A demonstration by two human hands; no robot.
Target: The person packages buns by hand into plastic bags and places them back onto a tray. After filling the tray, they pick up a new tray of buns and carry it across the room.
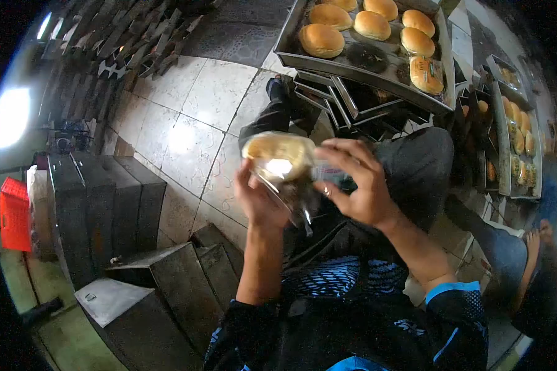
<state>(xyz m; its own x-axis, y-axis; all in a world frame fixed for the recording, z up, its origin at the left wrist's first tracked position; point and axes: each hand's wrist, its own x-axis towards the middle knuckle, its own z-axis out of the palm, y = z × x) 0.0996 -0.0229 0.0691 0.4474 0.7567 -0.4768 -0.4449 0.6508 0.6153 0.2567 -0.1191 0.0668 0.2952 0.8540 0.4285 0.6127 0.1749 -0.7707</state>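
Note:
A bread bun in a clear plastic bag (278, 154) is held up in front of my lap, with light glaring off the film. My left hand (263, 201) grips it from below and the left side. At its right end is my right hand (359, 182), thumb and fingers apart. Loose clear film shows between those fingers, slightly blurred, and I see no firm grip on it. Beyond my right knee, a metal baking tray (402, 89) bears several unwrapped golden buns (322, 41) and one bun in printed packaging (426, 75).
Stacked dark metal tins (93, 216) stand at the left, near a red crate (14, 213). More empty-looking trays (346, 102) lie under the bun tray. At right, another tray (506, 179) holds buns, and a person's bare foot (532, 241) shows beside it. Tiled floor (189, 117) lies ahead.

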